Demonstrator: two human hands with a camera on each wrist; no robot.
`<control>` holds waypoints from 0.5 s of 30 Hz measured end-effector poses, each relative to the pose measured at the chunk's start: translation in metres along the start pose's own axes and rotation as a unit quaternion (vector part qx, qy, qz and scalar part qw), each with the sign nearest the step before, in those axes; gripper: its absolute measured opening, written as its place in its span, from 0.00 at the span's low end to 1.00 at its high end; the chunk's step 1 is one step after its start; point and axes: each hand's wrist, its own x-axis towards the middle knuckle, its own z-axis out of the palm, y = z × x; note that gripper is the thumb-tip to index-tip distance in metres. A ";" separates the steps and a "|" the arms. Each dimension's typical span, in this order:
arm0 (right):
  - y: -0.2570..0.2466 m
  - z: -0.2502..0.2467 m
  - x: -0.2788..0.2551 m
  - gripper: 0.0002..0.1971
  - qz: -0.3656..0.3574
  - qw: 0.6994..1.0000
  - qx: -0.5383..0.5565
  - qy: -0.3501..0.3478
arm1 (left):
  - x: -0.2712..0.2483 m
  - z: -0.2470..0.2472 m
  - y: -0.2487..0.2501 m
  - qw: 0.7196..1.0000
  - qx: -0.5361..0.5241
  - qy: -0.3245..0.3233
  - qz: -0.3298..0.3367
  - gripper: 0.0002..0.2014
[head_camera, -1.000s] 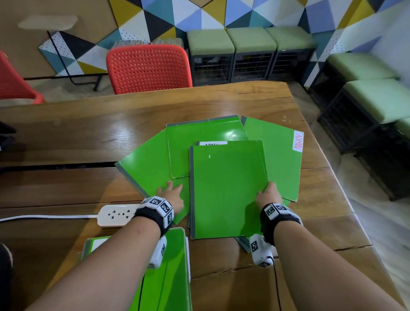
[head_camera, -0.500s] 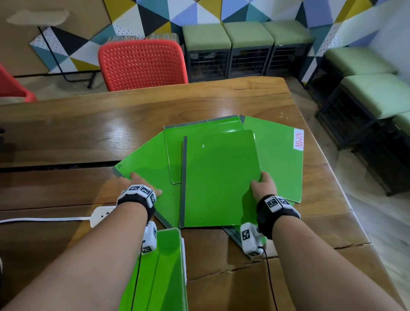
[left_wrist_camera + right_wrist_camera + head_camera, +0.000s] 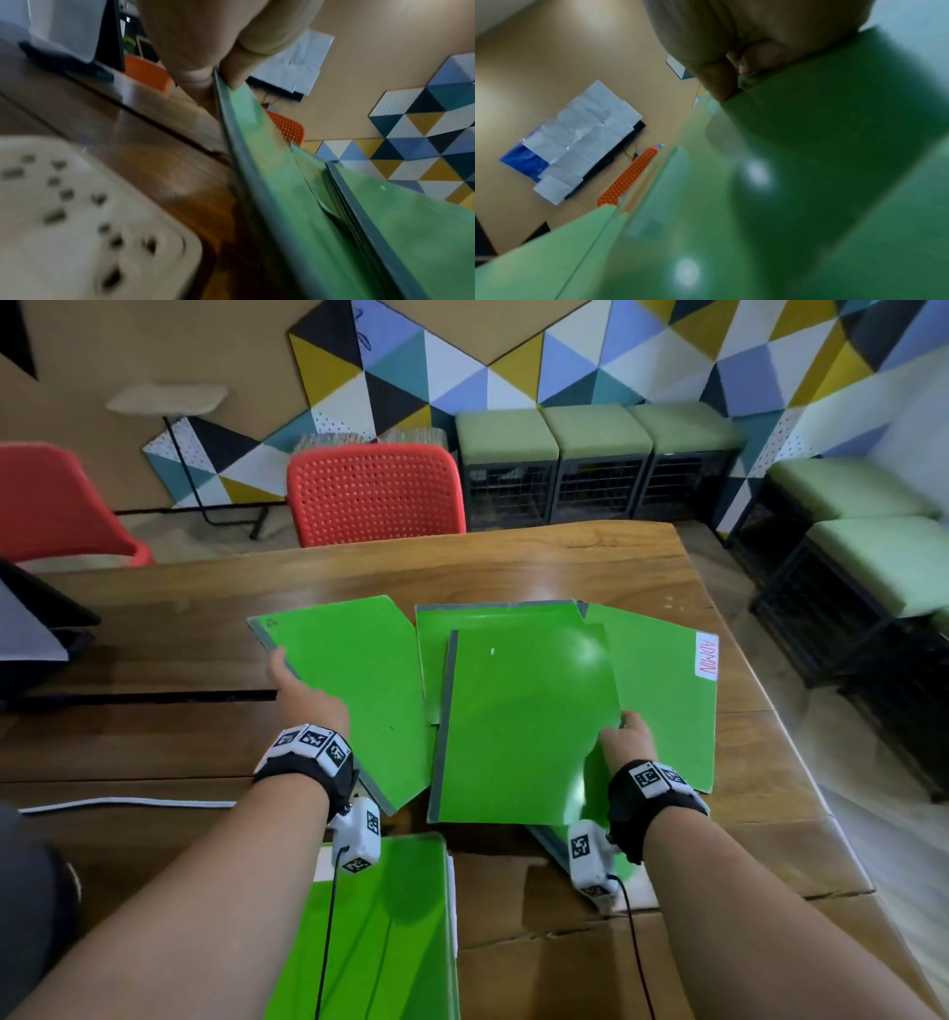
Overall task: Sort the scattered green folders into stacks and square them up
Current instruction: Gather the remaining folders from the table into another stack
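Observation:
Several green folders lie fanned across the wooden table [image 3: 513, 567]. My left hand [image 3: 303, 693] pinches the grey spine edge of the leftmost folder [image 3: 359, 690]; the left wrist view shows thumb and finger [image 3: 231, 75] clamped on that edge [image 3: 246, 142]. My right hand [image 3: 624, 737] pinches the right edge of the top centre folder [image 3: 524, 726], which curls upward there. In the right wrist view the fingertips [image 3: 721, 85] meet on that green cover [image 3: 834, 142]. Another folder [image 3: 493, 618] lies beneath it, and one labelled ADMIN [image 3: 667, 701] lies to the right. A separate green stack [image 3: 380, 932] sits near me.
A white power strip [image 3: 77, 213] lies by my left wrist, with its cable [image 3: 128, 802] running left. A dark device [image 3: 36, 629] stands at the table's left. Red chairs [image 3: 375, 495] are behind the table, and green stools [image 3: 868, 567] flank its right edge.
My left hand has slid out along the leftmost folder and drawn it left, away from the centre pile. The right hand has moved up the top folder's right edge, which now curls.

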 end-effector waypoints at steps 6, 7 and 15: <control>-0.027 -0.022 -0.032 0.26 -0.029 0.999 0.026 -0.001 | 0.001 -0.054 0.037 0.992 0.033 0.025 0.123 0.27; -0.029 -0.022 -0.038 0.26 -0.033 0.999 0.037 -0.007 | -0.002 -0.059 0.041 0.991 0.027 0.029 0.130 0.28; -0.033 -0.015 -0.073 0.26 -0.092 0.993 0.062 -0.032 | -0.033 -0.078 0.048 0.984 -0.041 -0.031 0.169 0.27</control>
